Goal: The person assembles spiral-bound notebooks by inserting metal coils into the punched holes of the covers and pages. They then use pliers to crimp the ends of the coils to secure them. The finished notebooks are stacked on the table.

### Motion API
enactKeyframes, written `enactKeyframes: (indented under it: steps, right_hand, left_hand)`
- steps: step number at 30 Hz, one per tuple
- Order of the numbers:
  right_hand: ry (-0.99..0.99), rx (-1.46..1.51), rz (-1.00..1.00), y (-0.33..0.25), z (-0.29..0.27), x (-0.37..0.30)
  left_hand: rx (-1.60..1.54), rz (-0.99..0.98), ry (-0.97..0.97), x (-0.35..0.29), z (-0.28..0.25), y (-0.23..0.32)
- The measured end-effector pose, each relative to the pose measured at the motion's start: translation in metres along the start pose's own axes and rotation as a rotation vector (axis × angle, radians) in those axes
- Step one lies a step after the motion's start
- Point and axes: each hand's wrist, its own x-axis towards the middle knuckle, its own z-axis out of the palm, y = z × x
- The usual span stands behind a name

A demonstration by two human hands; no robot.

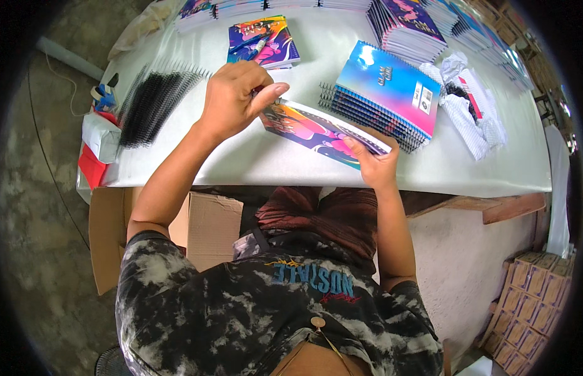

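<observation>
A notebook (322,138) with a multicoloured cover is held tilted over the front of the table, a row of punched holes along its upper edge. My right hand (378,161) grips its right end, thumb on the cover. At the opposite end, my left hand (238,97) is closed with fingers curled and thumb out by the corner; what it pinches is too small to make out. Beyond the right hand lies a stack of blue-and-pink spiral notebooks (385,78). Left of my left hand rests a bundle of black spiral coils (156,106).
Colourful notebooks (275,50) lie farther back with pens on top. More notebook stacks (407,31) line the far edge. Crumpled white wrapping (470,122) sits at the right, a white packet (101,138) at the left edge. Below the table stands a cardboard box (213,229).
</observation>
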Motion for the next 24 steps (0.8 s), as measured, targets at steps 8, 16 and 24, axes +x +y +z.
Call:
enactKeyframes:
  steps: [8, 16, 24]
  right_hand:
    - [-0.061, 0.018, 0.041, -0.004, -0.005, 0.008]
    - [-0.108, -0.334, -0.422, -0.009, 0.015, -0.001]
    - [-0.118, -0.327, -0.463, -0.008, 0.015, -0.004]
  left_hand:
    - [0.218, 0.098, 0.153, -0.012, 0.019, -0.008]
    - [0.288, 0.195, 0.481, -0.029, 0.037, -0.023]
    - [0.053, 0.157, 0.290, -0.074, 0.057, -0.023]
